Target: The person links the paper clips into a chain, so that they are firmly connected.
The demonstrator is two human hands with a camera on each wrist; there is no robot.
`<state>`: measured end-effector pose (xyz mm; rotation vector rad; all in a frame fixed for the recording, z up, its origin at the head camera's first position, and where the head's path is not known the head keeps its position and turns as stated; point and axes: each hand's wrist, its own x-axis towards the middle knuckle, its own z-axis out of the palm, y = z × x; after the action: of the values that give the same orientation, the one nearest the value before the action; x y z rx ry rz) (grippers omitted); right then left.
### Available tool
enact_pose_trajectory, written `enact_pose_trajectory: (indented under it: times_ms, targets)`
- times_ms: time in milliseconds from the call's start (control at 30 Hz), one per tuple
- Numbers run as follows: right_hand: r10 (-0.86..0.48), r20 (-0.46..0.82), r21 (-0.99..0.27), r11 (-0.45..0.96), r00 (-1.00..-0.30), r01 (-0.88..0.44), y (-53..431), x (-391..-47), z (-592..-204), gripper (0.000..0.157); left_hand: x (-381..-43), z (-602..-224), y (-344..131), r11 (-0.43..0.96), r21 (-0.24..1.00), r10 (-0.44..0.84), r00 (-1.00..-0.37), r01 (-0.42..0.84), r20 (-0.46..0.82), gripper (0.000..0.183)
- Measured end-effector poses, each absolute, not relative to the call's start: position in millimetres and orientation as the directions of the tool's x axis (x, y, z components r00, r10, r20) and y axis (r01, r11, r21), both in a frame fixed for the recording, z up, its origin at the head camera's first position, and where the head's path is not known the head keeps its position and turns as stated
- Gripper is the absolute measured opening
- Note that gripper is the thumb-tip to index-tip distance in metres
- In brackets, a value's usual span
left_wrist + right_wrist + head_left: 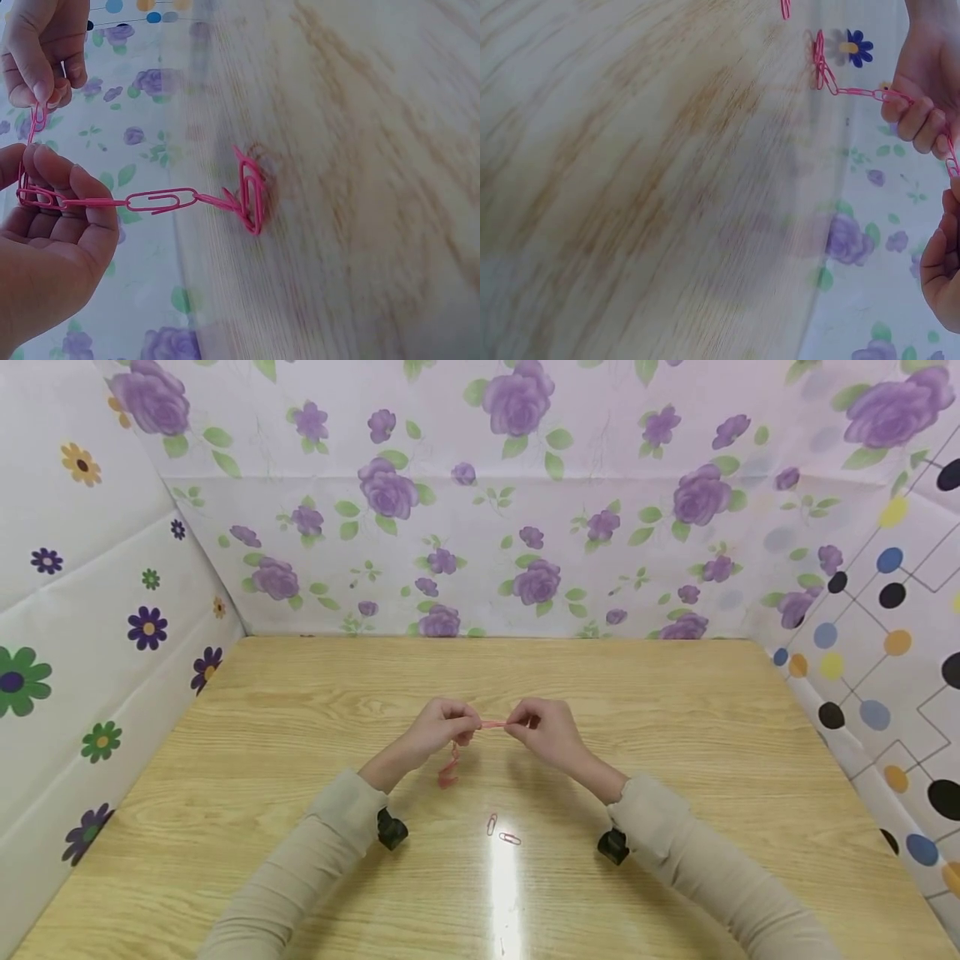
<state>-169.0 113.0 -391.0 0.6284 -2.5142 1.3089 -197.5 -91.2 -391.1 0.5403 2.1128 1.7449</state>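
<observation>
A chain of linked pink paper clips [161, 199] runs between both hands and hangs down from the left one. My left hand [442, 727] pinches the chain, with part of it lying across the curled fingers in the left wrist view. Its lower links bunch up at the tabletop. My right hand [551, 732] pinches the paper clip at the chain's other end between thumb and fingertips, a short stretch away. Fingers partly hide the gripped links. Two loose pink paper clips, one upright [492, 824] and one sideways [510, 838], lie on the table nearer the body.
The wood-grained table [300, 710] is bounded by a flowered cloth wall [480, 552] at the back and patterned cloths at both sides. Black wrist cameras [391, 829] sit under each sleeve. A bright glare streak crosses the table's front middle.
</observation>
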Motion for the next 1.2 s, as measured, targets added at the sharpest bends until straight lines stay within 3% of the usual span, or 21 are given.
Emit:
enact_pose_trajectory:
  times_ms: [233, 433, 767, 1000, 1200]
  targets:
    - [-0.232, 0.372, -0.759, 0.481, -0.899, -0.439, 117.5, -169.0, -389.0, 0.008, -199.0, -391.9, -94.7, 0.133, 0.99, 0.508, -0.861, 0.05, -0.025, 0.017]
    - [-0.242, 0.339, -0.783, 0.464, -0.909, -0.415, 117.5, -168.4, -389.1, 0.006, -198.4, -391.9, -97.8, 0.075, 0.997, 0.557, -0.829, 0.0, -0.042, 0.027]
    - [-0.247, 0.329, -0.785, 0.466, -0.912, -0.409, 117.1, -166.9, -387.6, 0.007, -197.8, -390.0, -100.2, 0.154, 0.986, 0.605, -0.795, 0.071, -0.037, 0.028]
    - [-0.258, 0.353, -0.775, 0.458, -0.899, -0.436, 114.3, -168.2, -387.6, 0.008, -200.1, -389.2, -96.5, 0.295, 0.943, 0.599, -0.798, 0.152, -0.059, 0.028]
    - [-0.263, 0.36, -0.771, 0.457, -0.895, -0.444, 110.4, -168.8, -385.3, 0.008, -199.1, -386.6, -95.0, 0.265, 0.955, 0.617, -0.785, 0.129, -0.065, 0.021]
